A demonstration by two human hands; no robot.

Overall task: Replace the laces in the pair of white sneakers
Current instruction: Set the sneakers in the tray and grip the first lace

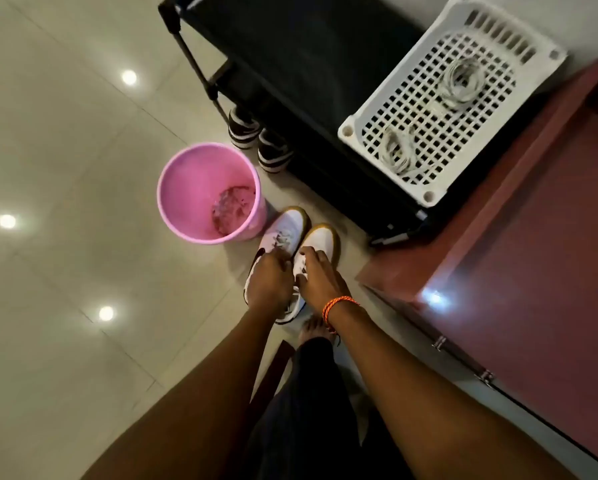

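Left hand (269, 282) pinches the left sneaker's (279, 237) lace; right hand (320, 277) grips the right sneaker (320, 239). Yanking could knot it.

Dim, soft, glare spots, wide-angle warp
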